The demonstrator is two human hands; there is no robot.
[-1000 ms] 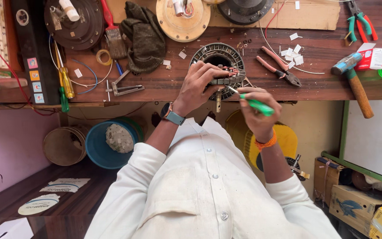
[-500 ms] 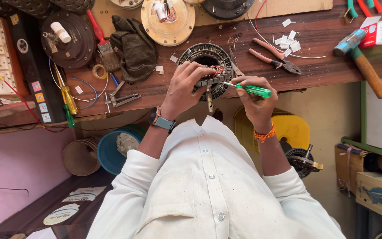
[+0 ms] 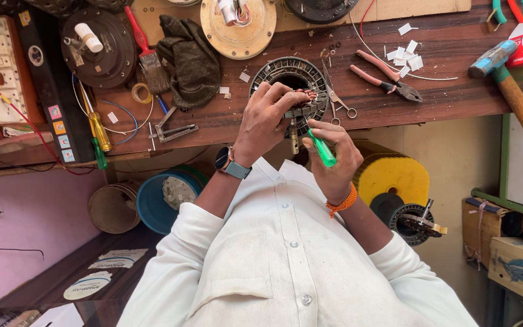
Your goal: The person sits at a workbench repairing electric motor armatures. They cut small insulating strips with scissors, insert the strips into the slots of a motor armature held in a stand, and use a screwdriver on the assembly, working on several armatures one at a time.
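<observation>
The long dark wooden bench (image 3: 455, 91) carries a round black wound motor stator (image 3: 286, 75) at its near edge, pink-handled pliers (image 3: 385, 82) at its three o'clock. The left hand (image 3: 267, 121) clamps its fingers over the stator's rim; the right hand (image 3: 334, 160), at five o'clock, has its fingers wrapped around a green-handled screwdriver (image 3: 321, 148) aimed at the windings. The stator sits bare, its cream round cover (image 3: 237, 27) apart at eleven o'clock, so reassembly appears undone.

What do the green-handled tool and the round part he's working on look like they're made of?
The tool in the right hand has a glossy, translucent green handle, probably plastic. The round stator under the left hand looks like dull grey stacked metal with a slotted rim; the reddish strands inside suggest copper winding.
</observation>
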